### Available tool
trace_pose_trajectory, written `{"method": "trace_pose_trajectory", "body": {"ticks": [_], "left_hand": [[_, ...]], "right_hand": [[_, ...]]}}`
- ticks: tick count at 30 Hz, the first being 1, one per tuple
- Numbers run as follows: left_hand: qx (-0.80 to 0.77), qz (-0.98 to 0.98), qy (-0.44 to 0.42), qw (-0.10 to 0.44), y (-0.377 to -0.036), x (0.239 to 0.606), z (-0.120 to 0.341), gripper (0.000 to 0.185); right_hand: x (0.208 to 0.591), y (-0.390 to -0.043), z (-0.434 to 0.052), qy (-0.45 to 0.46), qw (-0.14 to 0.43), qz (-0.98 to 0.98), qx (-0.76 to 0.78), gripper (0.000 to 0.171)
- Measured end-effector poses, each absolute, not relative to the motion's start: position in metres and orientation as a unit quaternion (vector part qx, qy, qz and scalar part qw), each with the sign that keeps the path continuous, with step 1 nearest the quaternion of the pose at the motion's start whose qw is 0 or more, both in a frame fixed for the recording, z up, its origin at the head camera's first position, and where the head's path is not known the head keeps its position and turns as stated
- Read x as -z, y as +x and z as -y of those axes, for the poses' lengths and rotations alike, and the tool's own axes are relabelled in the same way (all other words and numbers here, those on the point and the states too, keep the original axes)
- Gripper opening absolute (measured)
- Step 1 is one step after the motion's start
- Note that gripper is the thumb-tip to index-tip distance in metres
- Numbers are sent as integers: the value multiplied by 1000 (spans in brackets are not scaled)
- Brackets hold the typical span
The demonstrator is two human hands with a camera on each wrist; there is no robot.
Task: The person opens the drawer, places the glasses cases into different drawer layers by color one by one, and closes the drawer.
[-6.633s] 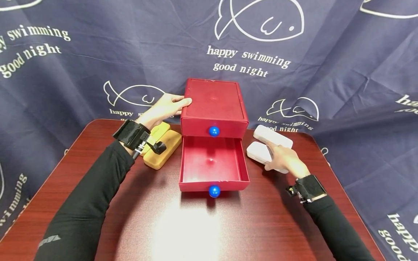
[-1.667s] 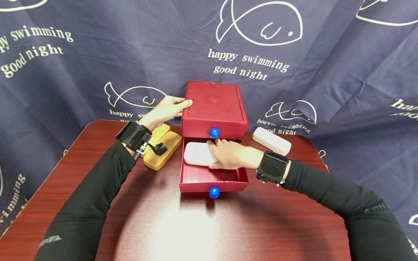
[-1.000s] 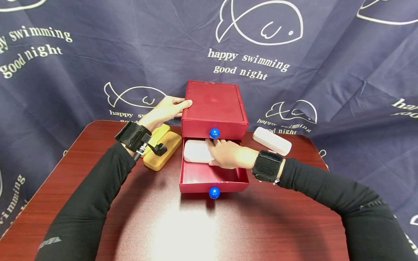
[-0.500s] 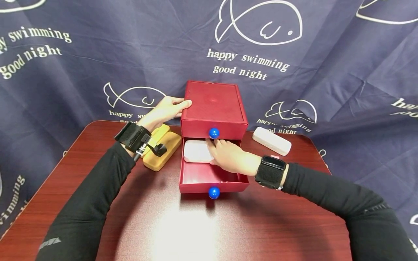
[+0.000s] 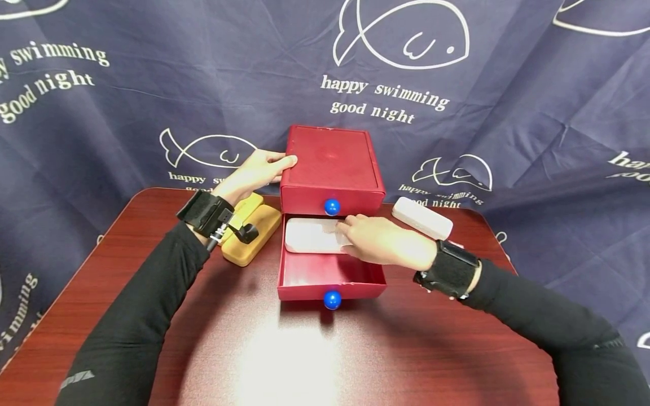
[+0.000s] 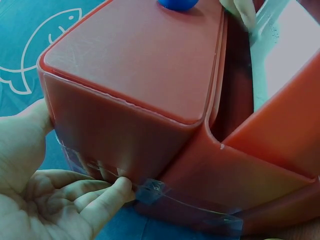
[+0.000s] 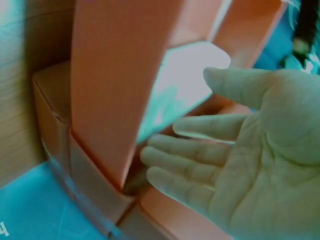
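Note:
A red two-drawer box stands at the back of the table, its lower drawer pulled out. A white case lies across the back of that drawer. My right hand hovers over the drawer's right side with fingers straight, fingertips at the case's right end. The right wrist view shows the palm open and holding nothing, beside the white case. My left hand rests flat against the box's left wall. In the left wrist view its fingers press the red box.
Two yellow cases lie left of the box under my left wrist. A second white case lies on the table to the right of the box. Blue knobs mark both drawer fronts. A dark printed cloth hangs behind the wooden table.
My right hand took a white case from the table, laid it in the open drawer, let go and has now slid right off it. The left hand stayed on the box.

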State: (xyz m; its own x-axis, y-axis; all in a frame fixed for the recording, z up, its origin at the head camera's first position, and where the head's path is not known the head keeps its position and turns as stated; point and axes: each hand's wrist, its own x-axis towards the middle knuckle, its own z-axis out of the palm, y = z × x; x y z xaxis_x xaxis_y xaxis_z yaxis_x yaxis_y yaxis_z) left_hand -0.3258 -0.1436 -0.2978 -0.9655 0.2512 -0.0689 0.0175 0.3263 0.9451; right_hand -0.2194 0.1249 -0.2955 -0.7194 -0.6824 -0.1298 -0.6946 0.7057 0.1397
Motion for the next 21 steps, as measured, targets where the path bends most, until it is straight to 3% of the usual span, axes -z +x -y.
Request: {"method": "trace_pose_trajectory", "body": {"ticks": [4,10,17,21], "left_hand": [[-578,-806,84,101,-326,298,144,66],[-572,-809,86,101,-328,299,142,69],[-576,-807,84,101,-328,298,141,70],[-570,-811,82,98,-326,298,144,71]], "right_hand": [[282,-222,-135,-361,63,-927,-77,45],[272,-229,-158,-385,50,-921,-23,20],[259,-236,-186,-338,56,-939,17,28],[255,-246,-201,-317,54,-947,25,16]]}}
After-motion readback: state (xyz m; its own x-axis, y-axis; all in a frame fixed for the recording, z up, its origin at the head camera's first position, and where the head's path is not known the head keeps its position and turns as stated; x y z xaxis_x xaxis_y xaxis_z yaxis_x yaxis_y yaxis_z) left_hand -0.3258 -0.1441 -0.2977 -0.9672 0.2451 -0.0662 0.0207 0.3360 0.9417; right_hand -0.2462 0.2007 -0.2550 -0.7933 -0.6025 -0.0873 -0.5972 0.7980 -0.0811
